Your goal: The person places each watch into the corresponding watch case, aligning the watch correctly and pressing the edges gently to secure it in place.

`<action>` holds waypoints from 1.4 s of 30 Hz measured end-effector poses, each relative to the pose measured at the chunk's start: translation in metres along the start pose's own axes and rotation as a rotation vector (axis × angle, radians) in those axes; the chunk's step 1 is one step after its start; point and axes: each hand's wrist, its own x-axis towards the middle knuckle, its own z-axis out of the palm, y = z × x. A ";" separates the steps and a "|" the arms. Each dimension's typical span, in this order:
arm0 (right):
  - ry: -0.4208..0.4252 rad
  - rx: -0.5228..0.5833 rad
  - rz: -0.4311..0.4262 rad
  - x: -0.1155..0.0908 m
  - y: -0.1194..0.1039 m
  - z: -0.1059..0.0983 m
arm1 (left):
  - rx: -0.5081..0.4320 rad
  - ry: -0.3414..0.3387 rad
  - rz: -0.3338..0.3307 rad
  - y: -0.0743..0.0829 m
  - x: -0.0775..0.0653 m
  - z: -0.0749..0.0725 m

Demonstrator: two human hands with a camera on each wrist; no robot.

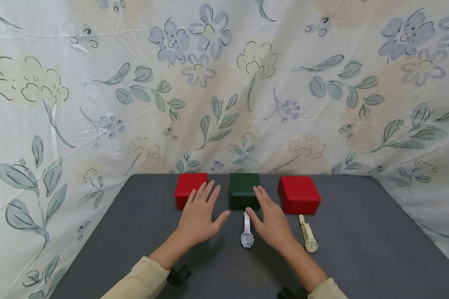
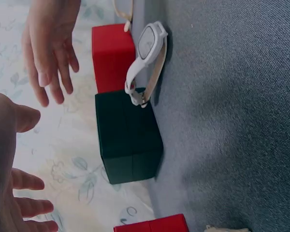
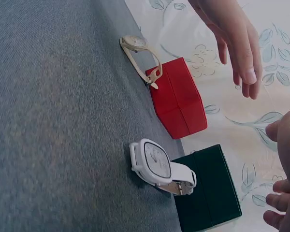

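My left hand [image 1: 199, 216] hovers with spread fingers before the left red box [image 1: 188, 182], partly covering it in the head view. My right hand [image 1: 272, 221] is held up likewise, its fingers near the green box [image 1: 245, 191]. Neither hand grips anything. Between them on the cloth lies a white watch [image 1: 247, 239] with a squarish case, its strap toward the green box. To the right, a cream watch [image 1: 311, 246] lies before the right red box [image 1: 299, 195]. Another cream watch [image 3: 135, 42] shows by the left red box in the right wrist view; my left hand hides it from the head view.
All three closed boxes stand in a row along the far edge of the grey table [image 1: 134, 216]. Behind them hangs a floral curtain [image 1: 224, 104]. A black band [image 1: 178, 275] is at my left wrist, below the cream sleeve [image 1: 142, 278].
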 end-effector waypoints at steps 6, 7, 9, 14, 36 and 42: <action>-0.005 0.119 -0.007 0.005 -0.004 0.005 | -0.045 0.051 -0.049 -0.008 -0.005 0.001; -0.004 0.137 -0.013 0.005 -0.005 0.006 | -0.051 0.060 -0.055 -0.009 -0.006 0.001; 0.001 0.178 -0.028 0.006 -0.007 0.009 | -0.060 0.083 -0.061 -0.012 -0.008 0.001; -0.003 0.261 -0.052 0.008 -0.011 0.018 | -0.077 0.113 -0.085 -0.018 -0.011 0.000; -0.089 0.444 -0.063 0.029 -0.037 0.064 | -0.126 0.124 -0.195 -0.048 -0.022 0.001; -0.097 0.466 -0.074 0.037 -0.043 0.074 | -0.150 0.132 -0.207 -0.057 -0.022 0.001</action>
